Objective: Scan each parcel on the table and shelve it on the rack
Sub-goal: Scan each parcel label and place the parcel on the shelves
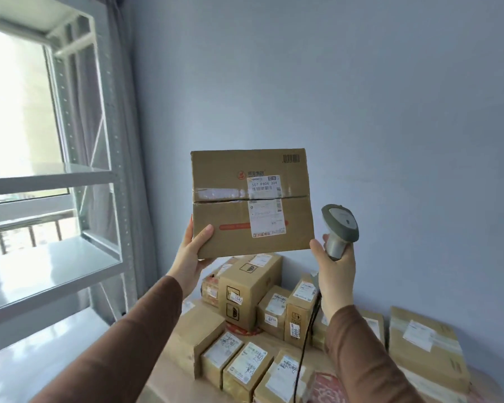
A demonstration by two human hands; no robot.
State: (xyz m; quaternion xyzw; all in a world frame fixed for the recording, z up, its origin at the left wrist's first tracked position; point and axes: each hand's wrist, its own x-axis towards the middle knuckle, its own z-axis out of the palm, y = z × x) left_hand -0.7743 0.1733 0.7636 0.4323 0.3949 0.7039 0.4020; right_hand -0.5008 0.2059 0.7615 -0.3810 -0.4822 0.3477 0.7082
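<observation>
A flat brown cardboard parcel with a white shipping label is held up at chest height, its labelled face toward me. My left hand grips its lower left corner, thumb on the front. My right hand holds a grey handheld scanner just right of the parcel's lower right corner; its black cable hangs down. Several more labelled cardboard parcels are piled on the table below. The grey metal rack stands at the left, its visible shelves bare.
A window with a railing outside lies behind the rack. A grey curtain hangs in the corner beside a plain blue-grey wall. A large flat parcel lies at the table's right side.
</observation>
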